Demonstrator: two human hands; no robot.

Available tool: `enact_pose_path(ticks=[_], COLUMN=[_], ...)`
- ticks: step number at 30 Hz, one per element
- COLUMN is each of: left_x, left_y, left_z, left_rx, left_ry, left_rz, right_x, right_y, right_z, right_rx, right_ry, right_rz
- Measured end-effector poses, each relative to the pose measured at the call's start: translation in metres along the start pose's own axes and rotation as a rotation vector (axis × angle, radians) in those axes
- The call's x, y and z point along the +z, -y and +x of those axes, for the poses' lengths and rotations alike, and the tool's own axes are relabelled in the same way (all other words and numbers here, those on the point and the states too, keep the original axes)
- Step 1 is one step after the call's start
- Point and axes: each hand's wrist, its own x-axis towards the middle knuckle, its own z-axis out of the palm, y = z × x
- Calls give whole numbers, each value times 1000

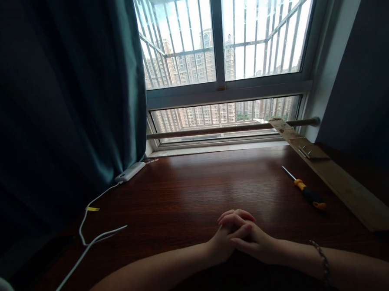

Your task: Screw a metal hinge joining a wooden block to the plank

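My left hand (pixel 218 245) and my right hand (pixel 259 243) are clasped, fingers interlaced, at the near side of the dark wooden table (pixel 197 189). Neither one holds an object. To the right of them lies a screwdriver (pixel 306 192) with a yellow and black handle, its metal tip pointing away to the left. Beyond it a long wooden board (pixel 349 185) slants from the right edge toward the window. A smaller wood piece (pixel 312 149) rests on the board, with several screws (pixel 305 151) on or in it. A bracelet (pixel 322 260) circles my right wrist.
A white power strip (pixel 130 171) sits at the left by the blue curtain (pixel 114 102). Its white cable (pixel 88 227) loops over the table's left side, near a yellow tag (pixel 93 209). A horizontal rail (pixel 210 131) crosses before the barred window (pixel 182 42); the board's far end rests there.
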Motion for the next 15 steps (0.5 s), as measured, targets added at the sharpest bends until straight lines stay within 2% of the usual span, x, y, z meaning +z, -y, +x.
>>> enact_pose_path(ticks=[15], left_x=[0], left_y=[3], left_z=[1], left_rx=[-7], left_ry=[3], left_rz=[-48], right_x=[-1], right_y=[1], right_z=[0], right_rx=[-12], right_ry=[2], right_rz=[-3])
